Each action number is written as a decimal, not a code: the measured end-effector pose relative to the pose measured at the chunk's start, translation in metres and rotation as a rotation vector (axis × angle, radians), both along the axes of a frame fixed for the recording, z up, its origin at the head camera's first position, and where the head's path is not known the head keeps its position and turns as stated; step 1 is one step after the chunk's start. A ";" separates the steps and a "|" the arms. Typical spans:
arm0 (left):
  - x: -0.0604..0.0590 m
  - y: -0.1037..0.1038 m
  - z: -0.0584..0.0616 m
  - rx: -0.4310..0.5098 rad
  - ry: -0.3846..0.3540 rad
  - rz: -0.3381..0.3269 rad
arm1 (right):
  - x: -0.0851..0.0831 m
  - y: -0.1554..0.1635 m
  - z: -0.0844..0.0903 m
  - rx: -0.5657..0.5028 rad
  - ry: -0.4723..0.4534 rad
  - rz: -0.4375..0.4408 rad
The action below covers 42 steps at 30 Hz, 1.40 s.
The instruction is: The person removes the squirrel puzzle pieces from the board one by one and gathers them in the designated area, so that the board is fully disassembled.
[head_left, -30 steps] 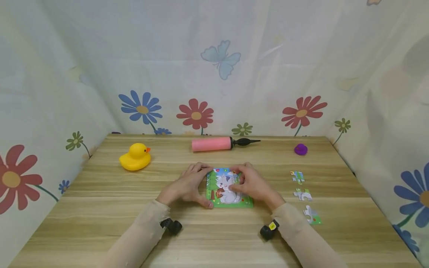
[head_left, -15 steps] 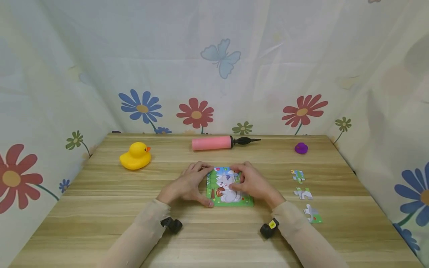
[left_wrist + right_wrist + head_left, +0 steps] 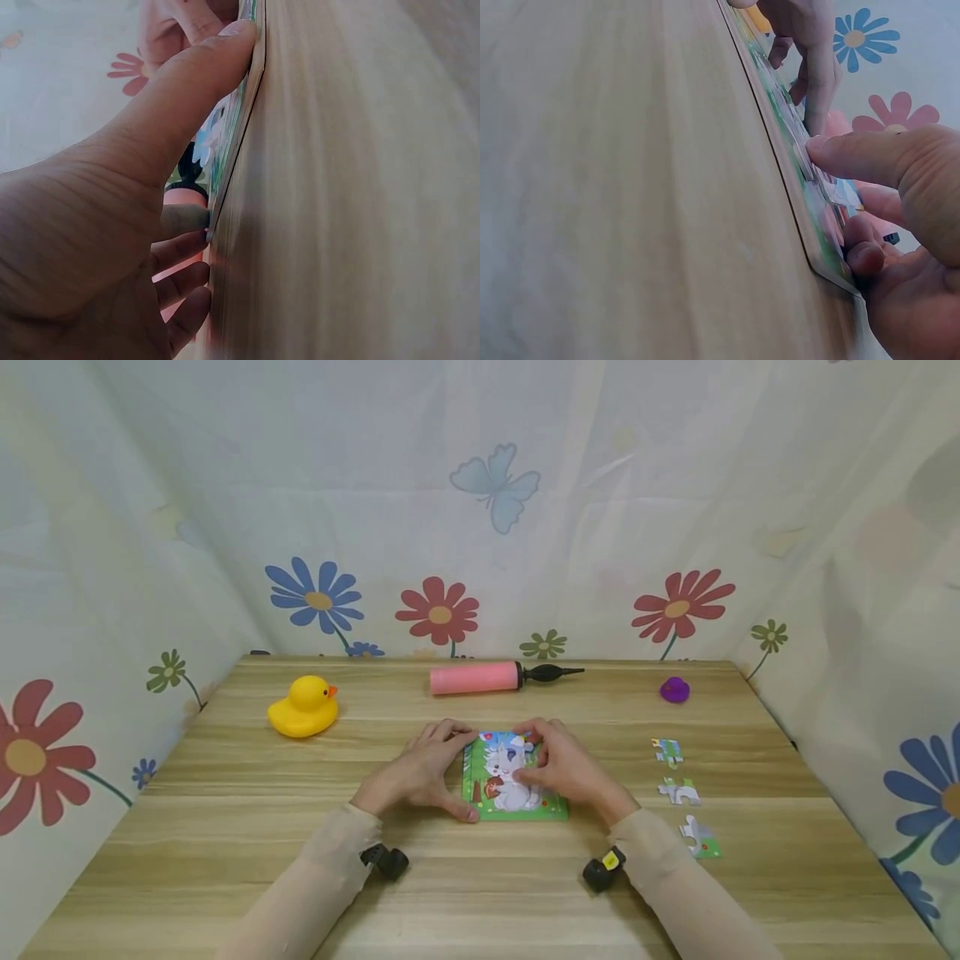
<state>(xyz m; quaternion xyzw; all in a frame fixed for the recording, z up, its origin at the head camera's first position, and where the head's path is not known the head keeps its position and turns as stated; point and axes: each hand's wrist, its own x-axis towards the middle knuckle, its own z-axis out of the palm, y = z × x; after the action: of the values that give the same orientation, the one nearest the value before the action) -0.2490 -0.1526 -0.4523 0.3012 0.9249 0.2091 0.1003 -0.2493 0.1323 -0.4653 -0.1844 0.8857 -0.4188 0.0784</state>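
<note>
Your left hand (image 3: 427,774) grips the puzzle board (image 3: 517,816); your right hand (image 3: 572,772) pinches a piece (image 3: 843,193), apparently seating or freeing it; next, hold the board steady.

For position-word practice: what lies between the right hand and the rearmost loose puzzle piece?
Between right hand and loose puzzle piece, the head view shows only bare tabletop.

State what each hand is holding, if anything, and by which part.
Left hand: jigsaw puzzle, by its near and far left corners. Right hand: apparently a puzzle piece, edges between thumb and index finger.
</note>
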 end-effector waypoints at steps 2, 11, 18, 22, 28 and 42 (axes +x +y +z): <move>0.000 0.000 0.001 -0.005 -0.002 0.003 | 0.000 0.000 0.000 -0.001 0.004 -0.005; -0.001 0.001 0.000 -0.015 -0.007 0.011 | -0.002 -0.002 -0.001 -0.020 0.046 -0.034; -0.001 0.000 0.001 -0.013 -0.003 0.008 | -0.004 -0.003 -0.002 -0.044 0.042 -0.065; -0.001 0.000 0.001 -0.006 -0.008 0.006 | -0.004 -0.002 -0.002 -0.035 0.057 -0.074; -0.003 -0.002 -0.005 0.013 0.010 -0.006 | -0.003 0.002 0.001 -0.075 0.052 -0.063; 0.000 -0.001 0.002 -0.001 -0.019 0.012 | -0.010 0.032 0.029 -0.136 0.081 -0.062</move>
<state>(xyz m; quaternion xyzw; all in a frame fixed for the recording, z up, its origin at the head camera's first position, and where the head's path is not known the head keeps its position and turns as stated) -0.2492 -0.1533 -0.4505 0.2937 0.9258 0.2122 0.1078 -0.2591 0.1645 -0.4364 -0.1786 0.8629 -0.4725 0.0167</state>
